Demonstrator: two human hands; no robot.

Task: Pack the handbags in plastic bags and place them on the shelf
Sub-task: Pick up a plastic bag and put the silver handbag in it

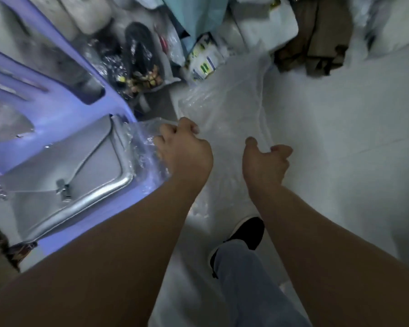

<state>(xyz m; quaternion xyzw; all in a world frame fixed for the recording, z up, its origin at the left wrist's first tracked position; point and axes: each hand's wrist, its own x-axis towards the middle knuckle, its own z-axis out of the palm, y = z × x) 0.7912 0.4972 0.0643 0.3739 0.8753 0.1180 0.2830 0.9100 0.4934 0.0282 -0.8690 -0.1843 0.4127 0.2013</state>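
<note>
Handbag (66, 175), silver, one only, lies flat on the seat of a purple plastic chair (64, 114), flap side up with the clasp showing, just left of my left grip (184, 149). Left grip is curled tight round a crinkled edge of a clear plastic bag (232, 109), knuckles up, right beside the handbag's near end. The bunched plastic under that grip overlaps the handbag's end; I cannot tell if the end is inside the bag's mouth or only under the film. Right grip (265, 161) is well apart from the handbag, out over the floor (340, 138), thumb and curled fingers pinching the bag's other edge. The plastic runs between the two grips and trails away from me onto the floor. I count one plastic bag held; the far film is blurred, so there could be more sheets lying there. Other counts: one chair, two grips, both holding plastic, neither touching the handbag leather that I can see. Below the grips, one black shoe (246, 234) with a white sole and one light blue trouser leg (246, 279) stand on the floor. Far side has a blurred pile of packets and cloth, contents unclear.
</note>
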